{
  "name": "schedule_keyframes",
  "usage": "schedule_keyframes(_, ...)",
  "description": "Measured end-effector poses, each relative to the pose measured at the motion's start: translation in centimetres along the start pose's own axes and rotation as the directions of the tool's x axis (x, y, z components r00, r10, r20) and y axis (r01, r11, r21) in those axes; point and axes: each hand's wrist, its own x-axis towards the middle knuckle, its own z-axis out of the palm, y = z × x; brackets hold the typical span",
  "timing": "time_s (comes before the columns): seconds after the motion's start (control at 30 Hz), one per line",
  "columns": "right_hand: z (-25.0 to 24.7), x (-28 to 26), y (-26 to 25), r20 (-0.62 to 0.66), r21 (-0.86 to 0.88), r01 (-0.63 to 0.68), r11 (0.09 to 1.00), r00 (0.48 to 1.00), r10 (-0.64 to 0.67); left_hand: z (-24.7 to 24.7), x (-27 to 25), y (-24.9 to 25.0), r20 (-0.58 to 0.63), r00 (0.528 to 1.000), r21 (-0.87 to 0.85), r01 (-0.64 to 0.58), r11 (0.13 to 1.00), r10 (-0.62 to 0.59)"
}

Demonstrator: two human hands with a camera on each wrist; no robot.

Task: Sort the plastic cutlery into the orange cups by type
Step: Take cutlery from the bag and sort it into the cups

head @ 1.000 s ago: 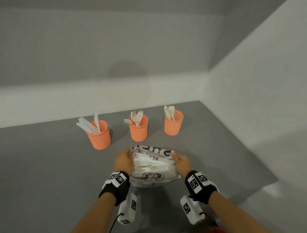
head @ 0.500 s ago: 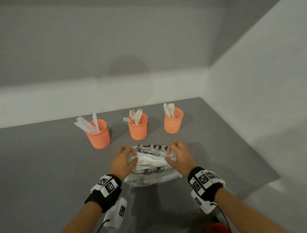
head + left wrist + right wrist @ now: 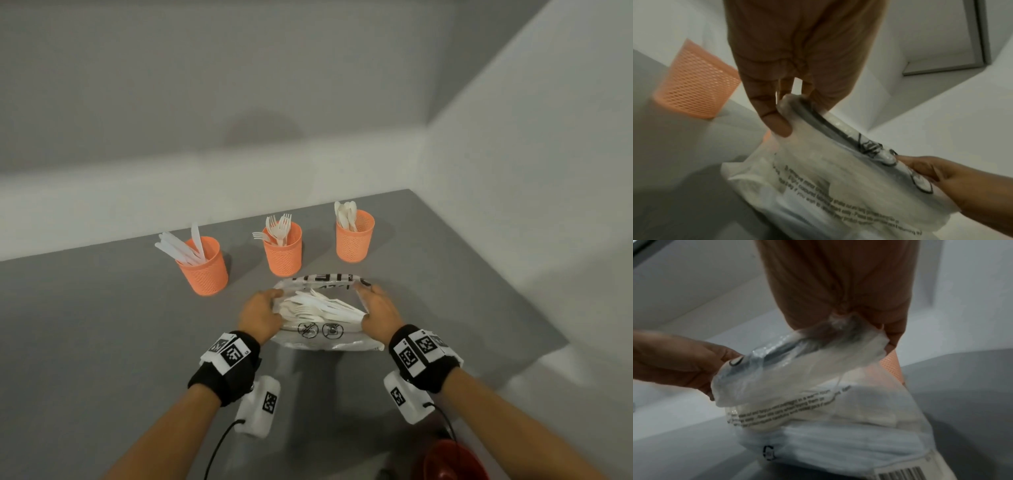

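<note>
A clear printed plastic bag (image 3: pixel 320 334) of white cutlery (image 3: pixel 318 306) lies on the grey table (image 3: pixel 102 342) in front of three orange mesh cups. The left cup (image 3: pixel 205 270) holds knives, the middle cup (image 3: pixel 284 251) forks, the right cup (image 3: pixel 354 238) spoons. My left hand (image 3: pixel 262 313) pinches the bag's left mouth edge (image 3: pixel 789 113). My right hand (image 3: pixel 378 310) pinches the right mouth edge (image 3: pixel 869 337). Between them the mouth is pulled wide and the cutlery inside shows.
Grey walls close the table at the back and right. A red round object (image 3: pixel 452 460) sits at the near right edge. A cable (image 3: pixel 219 448) hangs from my left wrist camera.
Both hands shifted from the bag's sides to its top edge and drew the mouth apart. The cutlery inside now shows more.
</note>
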Motion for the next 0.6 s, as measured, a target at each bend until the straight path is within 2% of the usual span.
schedule_keyframes(0.13,-1.8,-0.7,1.4,-0.085,-0.019,-0.03,0.999,0.996,0.029,1.2,0.7,2.4,-0.036,0.997,0.003,-0.071,0.997,0.071)
schedule_keyframes(0.37,-6.0,-1.1,5.6,-0.255,-0.126,-0.136,0.983,0.962,0.1,4.4,3.6,8.4,0.015,0.974,0.046,-0.228,0.973,0.227)
schedule_keyframes(0.6,-9.8,-0.4,10.4,-0.337,-0.229,-0.273,0.934,0.923,0.187,8.3,7.6,14.4,0.082,0.939,0.04,-0.337,0.941,0.333)
